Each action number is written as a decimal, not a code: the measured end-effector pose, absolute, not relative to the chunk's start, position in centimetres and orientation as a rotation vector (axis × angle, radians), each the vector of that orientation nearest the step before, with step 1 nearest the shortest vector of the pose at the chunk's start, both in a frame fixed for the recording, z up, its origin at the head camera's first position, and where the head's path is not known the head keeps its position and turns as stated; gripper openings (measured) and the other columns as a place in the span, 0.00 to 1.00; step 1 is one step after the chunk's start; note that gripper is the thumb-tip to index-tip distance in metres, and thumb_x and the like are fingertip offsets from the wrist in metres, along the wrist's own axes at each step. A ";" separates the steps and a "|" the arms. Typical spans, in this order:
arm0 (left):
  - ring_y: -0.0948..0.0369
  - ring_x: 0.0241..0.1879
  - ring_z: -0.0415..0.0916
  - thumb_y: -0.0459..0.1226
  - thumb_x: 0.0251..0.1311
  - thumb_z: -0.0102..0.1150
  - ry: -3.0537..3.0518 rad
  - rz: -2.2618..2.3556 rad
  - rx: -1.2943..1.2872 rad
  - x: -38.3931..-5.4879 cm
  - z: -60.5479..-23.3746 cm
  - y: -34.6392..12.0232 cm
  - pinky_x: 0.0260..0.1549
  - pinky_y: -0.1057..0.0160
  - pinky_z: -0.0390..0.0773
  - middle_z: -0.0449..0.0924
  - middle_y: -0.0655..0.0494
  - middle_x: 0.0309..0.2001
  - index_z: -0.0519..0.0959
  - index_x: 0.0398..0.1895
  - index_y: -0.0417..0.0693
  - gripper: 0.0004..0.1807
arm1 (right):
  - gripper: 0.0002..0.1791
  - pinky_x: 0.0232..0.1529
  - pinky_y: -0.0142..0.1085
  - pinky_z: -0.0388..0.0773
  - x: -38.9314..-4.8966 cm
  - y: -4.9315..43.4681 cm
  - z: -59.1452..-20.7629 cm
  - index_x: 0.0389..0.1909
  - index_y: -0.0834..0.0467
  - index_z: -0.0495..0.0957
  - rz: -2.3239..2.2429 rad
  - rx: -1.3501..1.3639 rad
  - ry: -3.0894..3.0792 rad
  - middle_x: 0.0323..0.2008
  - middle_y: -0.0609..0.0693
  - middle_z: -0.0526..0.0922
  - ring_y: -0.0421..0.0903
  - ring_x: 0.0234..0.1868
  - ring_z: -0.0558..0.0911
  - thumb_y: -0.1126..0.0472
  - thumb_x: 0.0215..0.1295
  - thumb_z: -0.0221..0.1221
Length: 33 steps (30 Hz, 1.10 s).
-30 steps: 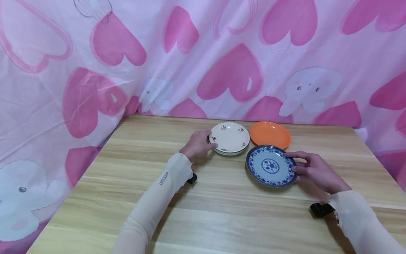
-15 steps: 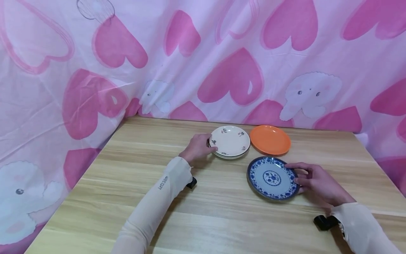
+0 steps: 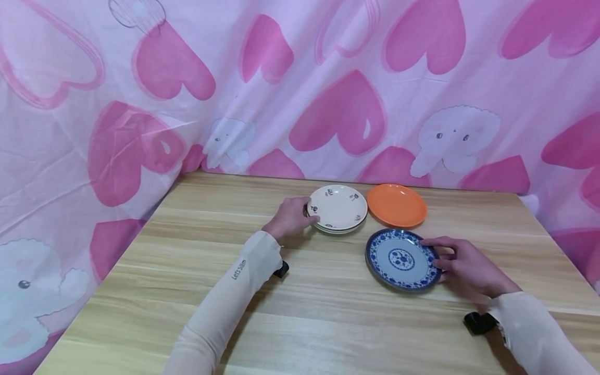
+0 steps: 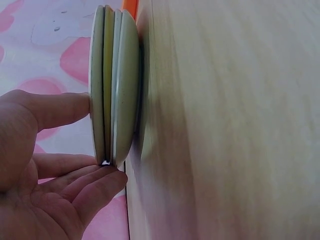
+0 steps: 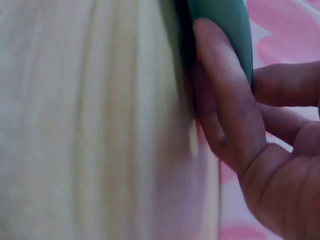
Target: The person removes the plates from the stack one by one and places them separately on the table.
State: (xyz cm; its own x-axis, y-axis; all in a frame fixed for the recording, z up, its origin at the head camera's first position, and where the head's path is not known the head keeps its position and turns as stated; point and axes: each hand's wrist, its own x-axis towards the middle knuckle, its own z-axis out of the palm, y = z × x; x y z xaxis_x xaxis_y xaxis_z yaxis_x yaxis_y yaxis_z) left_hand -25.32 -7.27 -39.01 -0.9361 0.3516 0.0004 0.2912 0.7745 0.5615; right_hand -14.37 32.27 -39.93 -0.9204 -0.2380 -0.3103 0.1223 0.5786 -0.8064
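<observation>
A stack of cream plates (image 3: 338, 207) with small printed motifs near the rim sits toward the back of the table. My left hand (image 3: 290, 216) grips the stack's left edge, its thumb at the upper rim and the other fingers (image 4: 102, 187) along the side. In front and to the right, a blue-and-white patterned plate (image 3: 401, 259) is close over the tabletop. With thumb above and fingers (image 5: 232, 100) beneath, my right hand (image 3: 471, 265) pinches its right rim. An orange plate (image 3: 397, 205) lies behind it, beside the cream stack.
The wooden table (image 3: 300, 323) reaches back to a pink curtain (image 3: 337, 62) printed with hearts, which also runs along the left side. A black strap piece (image 3: 479, 323) shows at the right wrist, another (image 3: 281, 269) at the left.
My right hand has drawn the blue-and-white plate slightly toward me, away from the orange plate. The left hand stays at the cream stack.
</observation>
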 end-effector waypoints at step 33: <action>0.59 0.37 0.71 0.45 0.63 0.66 2.890 0.832 0.553 -25.3 -39.2 -7.3 0.39 0.65 0.73 0.78 0.55 0.32 0.77 0.36 0.46 0.13 | 0.26 0.38 0.35 0.82 -15.6 31.4 -38.0 0.68 0.64 0.71 -0.821 -0.030 2.620 0.60 0.70 0.76 0.47 0.41 0.79 0.58 0.72 0.56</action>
State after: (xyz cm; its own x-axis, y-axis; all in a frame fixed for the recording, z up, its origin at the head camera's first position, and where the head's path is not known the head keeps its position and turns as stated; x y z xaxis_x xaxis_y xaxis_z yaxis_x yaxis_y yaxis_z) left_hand -25.35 -7.32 -39.18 -0.9313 0.3637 0.0195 0.3184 0.7869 0.5285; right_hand -15.60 31.37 -37.98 -0.9223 -0.1357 -0.3619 0.0950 0.8280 -0.5526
